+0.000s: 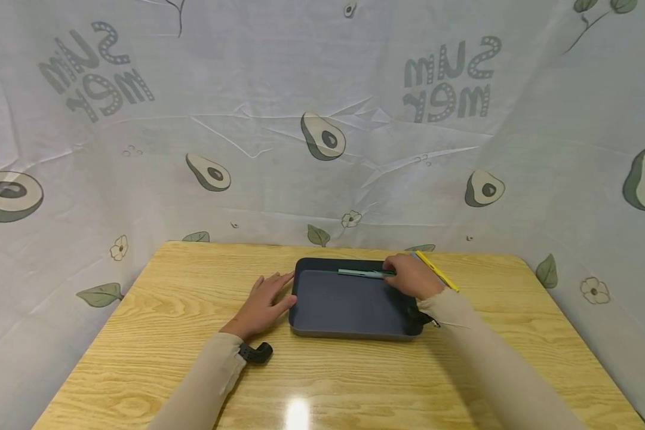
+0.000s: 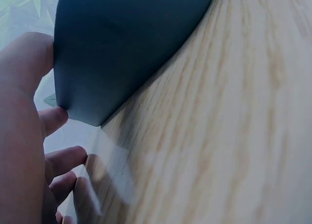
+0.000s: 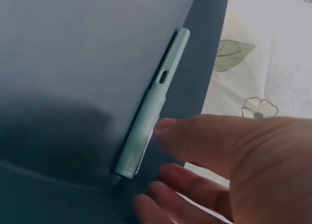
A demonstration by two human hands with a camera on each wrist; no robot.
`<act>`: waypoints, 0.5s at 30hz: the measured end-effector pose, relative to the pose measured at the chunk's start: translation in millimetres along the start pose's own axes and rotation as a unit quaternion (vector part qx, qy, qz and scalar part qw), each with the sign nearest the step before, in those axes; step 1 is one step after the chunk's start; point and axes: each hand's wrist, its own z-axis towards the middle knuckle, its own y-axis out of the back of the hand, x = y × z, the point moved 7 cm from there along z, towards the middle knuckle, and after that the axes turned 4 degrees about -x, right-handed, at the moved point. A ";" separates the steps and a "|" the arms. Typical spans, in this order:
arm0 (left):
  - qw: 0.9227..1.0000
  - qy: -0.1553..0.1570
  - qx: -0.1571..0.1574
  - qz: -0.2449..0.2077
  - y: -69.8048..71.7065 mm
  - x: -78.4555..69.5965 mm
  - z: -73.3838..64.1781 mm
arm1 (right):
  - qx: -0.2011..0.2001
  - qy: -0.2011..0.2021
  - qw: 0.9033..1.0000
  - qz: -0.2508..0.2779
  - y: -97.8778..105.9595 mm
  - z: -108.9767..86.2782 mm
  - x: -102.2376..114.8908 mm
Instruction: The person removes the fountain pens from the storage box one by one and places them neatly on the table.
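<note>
A dark grey tray (image 1: 349, 307) lies on the wooden table. Inside it, along the far wall, rests a pale green fountain pen (image 3: 144, 121) with a metal clip. My right hand (image 1: 412, 276) hovers at the tray's far right; in the right wrist view the thumb's tip is at the pen's clip, with loosely bent fingers (image 3: 175, 195) below and no grip round the pen. My left hand (image 1: 266, 304) is at the tray's left side, its thumb and forefinger touching the wall and the other fingers (image 2: 68, 158) spread.
Just right of the tray, partly behind my right hand, lie a yellow pen (image 1: 437, 272) and a blue pen-like item (image 1: 414, 254). A pale sheet (image 1: 269, 89) printed with avocados hangs behind the table (image 1: 193, 286).
</note>
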 end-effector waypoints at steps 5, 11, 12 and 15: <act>1.000 -0.002 0.000 0.003 -0.9 -2.0 0.8 | 0.027 0.006 1.000 0.003 -4.8 0.7 0.2; 1.000 -0.002 -0.003 0.000 1.7 -4.6 1.1 | 0.042 0.039 0.998 0.012 -9.7 3.0 1.9; 1.000 -0.002 -0.004 0.000 2.2 -5.0 1.2 | 0.042 0.042 0.998 0.012 -10.6 3.8 1.7; 1.000 -0.002 -0.005 0.000 3.6 -4.9 1.6 | 0.042 0.052 0.998 0.007 -12.4 6.7 0.6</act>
